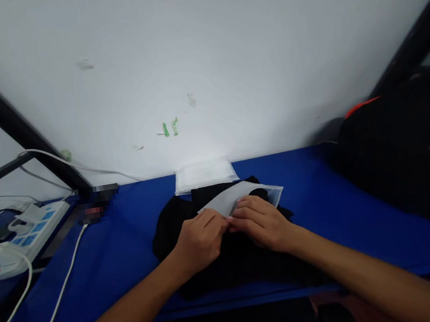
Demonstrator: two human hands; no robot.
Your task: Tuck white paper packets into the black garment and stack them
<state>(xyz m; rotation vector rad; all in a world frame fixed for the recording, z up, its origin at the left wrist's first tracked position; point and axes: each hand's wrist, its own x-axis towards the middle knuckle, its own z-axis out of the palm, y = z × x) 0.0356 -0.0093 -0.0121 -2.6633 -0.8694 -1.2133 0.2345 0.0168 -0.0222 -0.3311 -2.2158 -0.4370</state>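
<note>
My left hand (203,240) and my right hand (261,223) meet at the middle of the desk, fingertips pinched together. Between them they grip the near edge of a thin, whitish, translucent plastic bag (227,198). The bag curves up and its right corner sticks out past my right hand. Beneath both hands lies a bunched black cloth (175,221), probably a garment. The fingers cover the bag's gripped edge. Just behind the cloth, against the wall, rests a stack of similar white translucent bags (204,174).
A blue-covered desk (320,209) runs along a white wall (265,66). At left are a power strip (37,235) with plugs, white cables (67,293) and a dark, partly blurred object (102,200). A large black bag-like object (409,152) fills the right side.
</note>
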